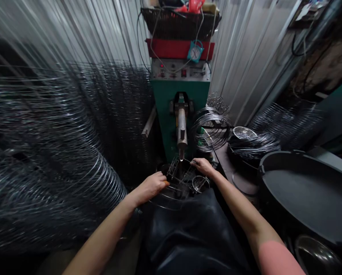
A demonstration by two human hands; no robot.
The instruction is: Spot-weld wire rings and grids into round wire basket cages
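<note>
A wire frame [174, 168] of thin metal rods is under the electrode tip [181, 154] of a green spot-welding machine [163, 114]. My left hand [151, 188] is closed at the left side of the frame, with a small orange piece showing at its fingertips; the exact grip is too dark to make out. On the other side, my right hand [203, 166] pinches the wire frame's right end close to the tip. Below it is a small wire ring [200, 184]. Larger curved wires pass under my left hand, above a dark apron [185, 233].
Tall stacks of wire rings [82, 152] crowd the left. Right of the machine hangs a wire coil [211, 130]; more wire pieces [254, 145] lie beyond it. A large black round tub [305, 191] stands at right. A teal clock [195, 51] hangs above the control panel [195, 70].
</note>
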